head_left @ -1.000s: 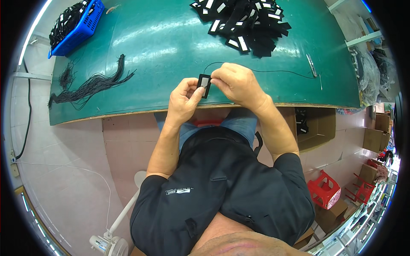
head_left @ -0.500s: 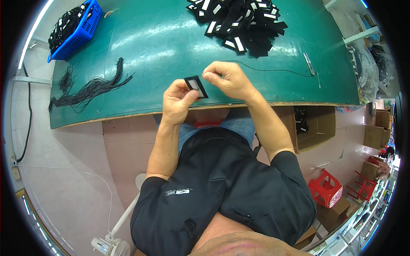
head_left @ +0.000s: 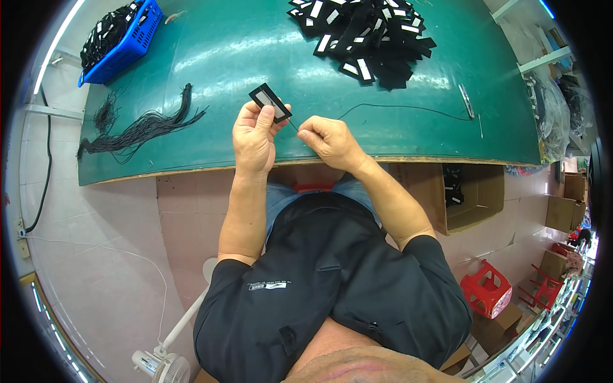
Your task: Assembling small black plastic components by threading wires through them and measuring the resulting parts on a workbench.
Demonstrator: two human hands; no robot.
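Between the thumb and fingers of my left hand (head_left: 257,137) is a flat black tag (head_left: 270,102) with a pale rectangle on its face, tilted above the green table. My right hand (head_left: 332,142), just right of it, pinches a thin black cord (head_left: 293,124) that runs from the tag's lower corner. A long black cord (head_left: 399,105) trails rightward over the table from my right hand to a small metal tool (head_left: 467,101), whose kind I cannot make out. Farther off lies a pile of similar black tags (head_left: 370,38).
A bundle of black cords (head_left: 143,131) lies on the green table (head_left: 242,64) at left. Behind it stands a blue basket (head_left: 137,38) filled with dark pieces. Below the table's front edge at right is a cardboard box (head_left: 476,207); a red stool (head_left: 486,288) stands farther right.
My left hand has lifted the tag up and left and turned it. My right hand has moved lower, and the cord between the hands now shows.
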